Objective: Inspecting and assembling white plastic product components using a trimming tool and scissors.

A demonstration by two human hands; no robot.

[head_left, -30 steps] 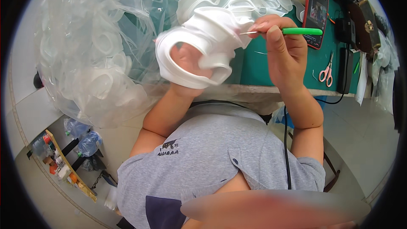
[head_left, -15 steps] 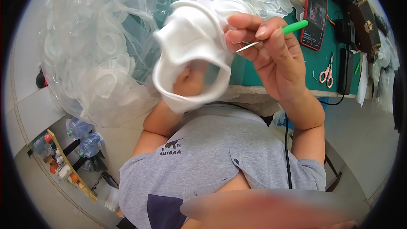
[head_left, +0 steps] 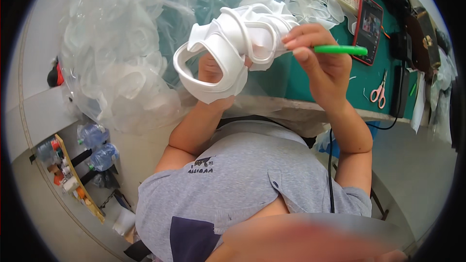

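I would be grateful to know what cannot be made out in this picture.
In the head view:
Left hand: partly hidden by the white piece, so its grip is unclear.
Green tool: front end masked by the right hand.
Phone: screen details too small to read.
Clear plastic bag: far end cut off by the top edge.

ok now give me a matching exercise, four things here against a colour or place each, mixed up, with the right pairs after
Things:
1. scissors
2. white moulded part
3. phone
4. slim tool

Descriptions:
A. held by the left hand
B. green handle, in the right hand
C. pink handles, lying on the green tabletop
D. red edge around a dark screen

Pairs: 1-C, 2-A, 3-D, 4-B
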